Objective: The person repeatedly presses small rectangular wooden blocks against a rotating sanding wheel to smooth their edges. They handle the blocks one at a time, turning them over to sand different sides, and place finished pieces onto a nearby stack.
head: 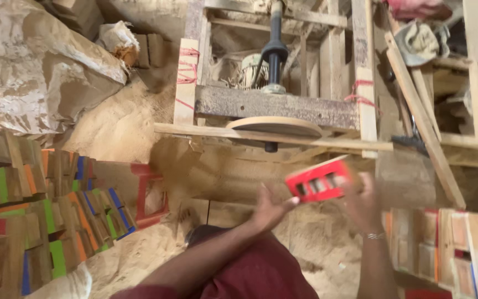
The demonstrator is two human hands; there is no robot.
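Sitting low, dark red clothing (261,274) filling the near edge of view. Reaching up and forward with both forearms. Left hand (269,207) touching the lower left corner of a red painted wooden block (317,181), fingers (290,204) partly apart, thumb tip at the block's edge. Right hand (363,199) blurring with motion, bracelet (373,236) at the wrist, fingers wrapping the block's right end and clamping on it. Holding the block in the air, tilted, right end higher, well apart from everything around it. Flanking the lap: stacked painted wooden blocks (45,216) at the left, another stack (449,243) at the right, edges close to both elbows. Leaving open sawdust floor (217,177) between the stacks. Standing beyond that, a wooden machine frame (278,105) with a flat round disc (276,125) on a dark vertical shaft (275,50), a long plank edge just below the disc. Lying at far left, a large sack (34,72).
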